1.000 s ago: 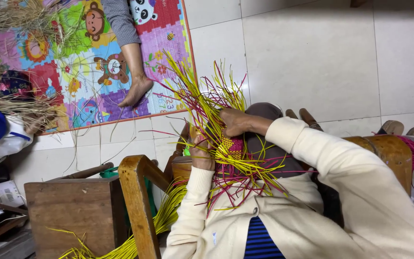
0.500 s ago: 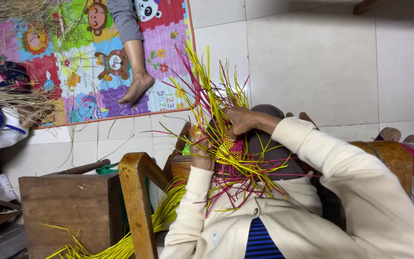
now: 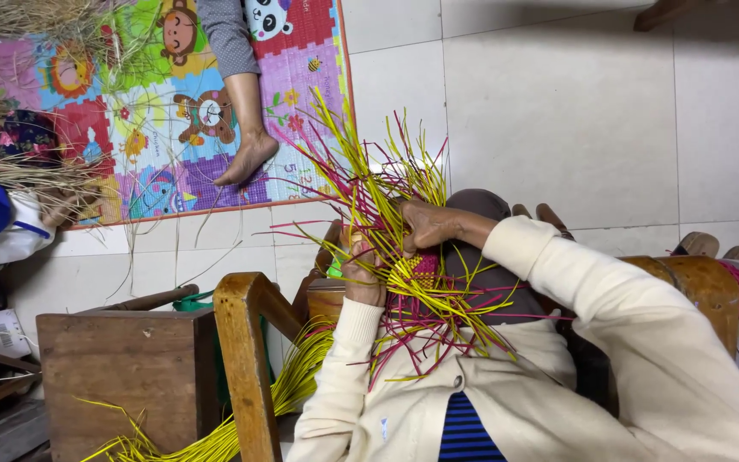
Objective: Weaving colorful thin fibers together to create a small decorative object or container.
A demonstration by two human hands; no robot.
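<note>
A person in a cream cardigan sits in a wooden chair (image 3: pixel 245 359), weaving a small piece from yellow and magenta strands (image 3: pixel 404 282) held over the lap. The view is turned sideways, so the person's body fills the lower right.

Compared with half a second ago, the hands and the weaving sit in nearly the same place. The right hand has slid slightly further over the top of the woven patch, and the loose strand ends fan a little differently.

The left hand (image 3: pixel 361 274) has its fingers curled shut around the near edge of the weaving, pinching the strands. The right hand (image 3: pixel 429 227) lies across the far side, fingers bent and pressed onto the strands, gripping them.

The woven patch is small and dense, between the two hands. Its loose ends spray outward along one long axis, from the upper middle of the view, toward a colourful play mat (image 3: pixel 130 128), down to the cardigan.

A low wooden stool (image 3: pixel 121 376) stands just beside the chair at lower left, with a bundle of yellow strands (image 3: pixel 241 419) trailing between them onto the floor. Another person's bare foot (image 3: pixel 245 158) rests on the mat's near edge, well apart from the hands. Pale tiled floor (image 3: pixel 600 103) lies open beyond the weaving toward the upper right. Dry straw (image 3: pixel 27 171) lies along the left edge.
</note>
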